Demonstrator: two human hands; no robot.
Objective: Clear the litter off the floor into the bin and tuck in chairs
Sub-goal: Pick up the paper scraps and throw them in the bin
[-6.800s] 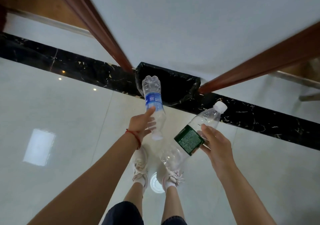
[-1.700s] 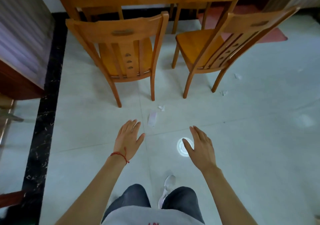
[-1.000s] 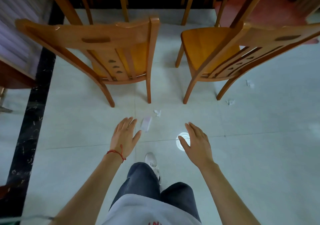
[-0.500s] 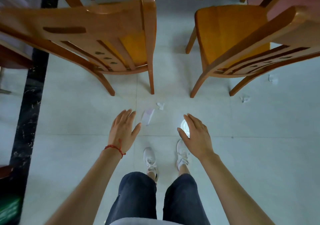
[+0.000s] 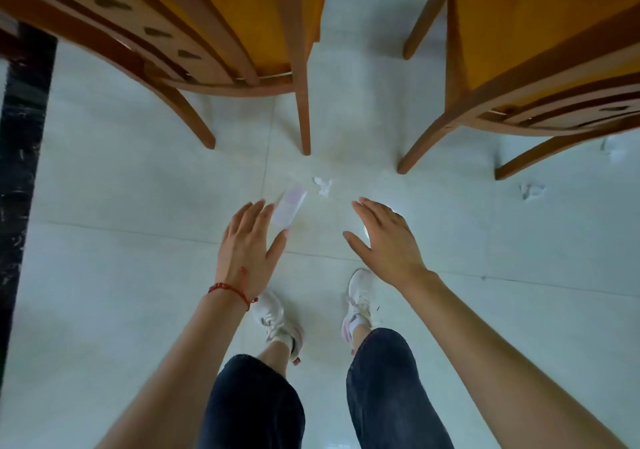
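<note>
— two grips, both spread open, empty?
— yes. left grip [image 5: 249, 244] fingertips overlap the pale wrapper [image 5: 289, 206] on the floor [image 5: 104, 241]; right grip [image 5: 384, 241] hangs apart.
— nearby?
— paper scrap [image 5: 322, 185] just beyond the wrapper, chair legs [image 5: 304, 116] past that.

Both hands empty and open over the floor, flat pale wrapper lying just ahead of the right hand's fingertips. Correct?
Wrong hand. In the head view the flat pale wrapper lies just ahead of the left hand, the one with the red string bracelet; the right hand is off to its side. Both hands are empty and open.
</note>
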